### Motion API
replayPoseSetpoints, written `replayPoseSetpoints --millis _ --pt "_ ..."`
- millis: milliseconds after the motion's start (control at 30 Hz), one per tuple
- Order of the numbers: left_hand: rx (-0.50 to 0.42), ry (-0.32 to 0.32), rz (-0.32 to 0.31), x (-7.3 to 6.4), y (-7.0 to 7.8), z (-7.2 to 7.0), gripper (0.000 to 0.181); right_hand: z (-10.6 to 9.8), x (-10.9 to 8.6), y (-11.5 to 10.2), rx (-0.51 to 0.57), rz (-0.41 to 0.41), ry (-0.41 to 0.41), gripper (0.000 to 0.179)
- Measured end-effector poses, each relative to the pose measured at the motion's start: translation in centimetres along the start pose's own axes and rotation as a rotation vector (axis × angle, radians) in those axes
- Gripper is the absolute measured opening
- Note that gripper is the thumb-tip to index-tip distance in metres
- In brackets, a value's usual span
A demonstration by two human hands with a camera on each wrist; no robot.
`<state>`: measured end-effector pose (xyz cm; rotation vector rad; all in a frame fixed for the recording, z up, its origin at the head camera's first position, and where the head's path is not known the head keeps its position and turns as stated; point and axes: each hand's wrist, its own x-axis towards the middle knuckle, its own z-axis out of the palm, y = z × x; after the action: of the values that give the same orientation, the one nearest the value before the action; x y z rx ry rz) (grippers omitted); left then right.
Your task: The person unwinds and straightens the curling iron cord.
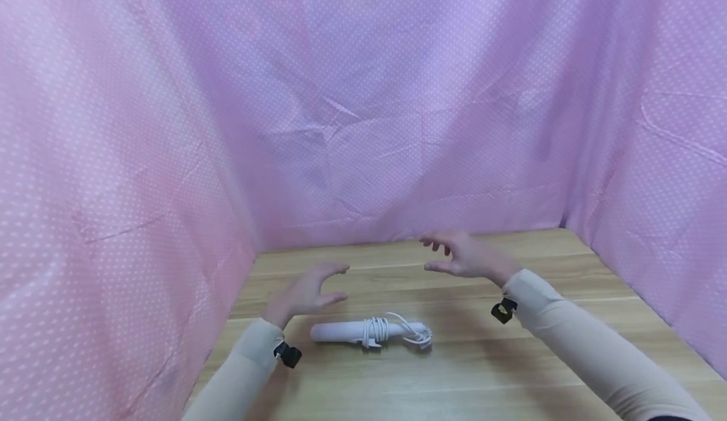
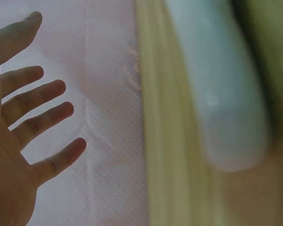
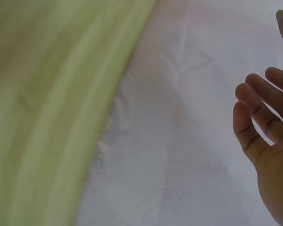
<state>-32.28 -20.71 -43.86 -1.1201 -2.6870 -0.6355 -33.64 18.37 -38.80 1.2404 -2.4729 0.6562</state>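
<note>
Two hands are apart from each other above the wooden table [image 1: 454, 383]. In the head view, the left hand [image 1: 303, 293] is at seven o'clock, its fingers spread; at six o'clock lies one white wand [image 1: 337, 331], wrapped with its cord [image 1: 376, 329]; at four o'clock is the right hand [image 1: 468, 257], its fingers relaxed.

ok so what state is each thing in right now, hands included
white wand: lying on the table, not held
cord: wound round the wand, one loop looser
left hand: open, empty
right hand: open, empty
pink cloth: hanging, creased
</note>
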Motion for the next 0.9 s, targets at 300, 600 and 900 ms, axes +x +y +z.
replayPoseSetpoints --millis 300,600,900 --pt "-0.055 -0.057 -0.076 -3.0 0.0 3.4 0.058 4.7 -3.0 -0.3 0.078 0.085 -0.077 0.053" --pt "-0.113 -0.133 -0.044 -4.0 0.1 5.9 0.057 8.4 -5.4 -1.2 0.150 0.096 -0.248 0.051" --pt "-0.100 -0.136 -0.038 -4.9 -0.2 7.6 0.045 10.7 -6.6 -1.9 0.280 0.122 -0.289 0.032"
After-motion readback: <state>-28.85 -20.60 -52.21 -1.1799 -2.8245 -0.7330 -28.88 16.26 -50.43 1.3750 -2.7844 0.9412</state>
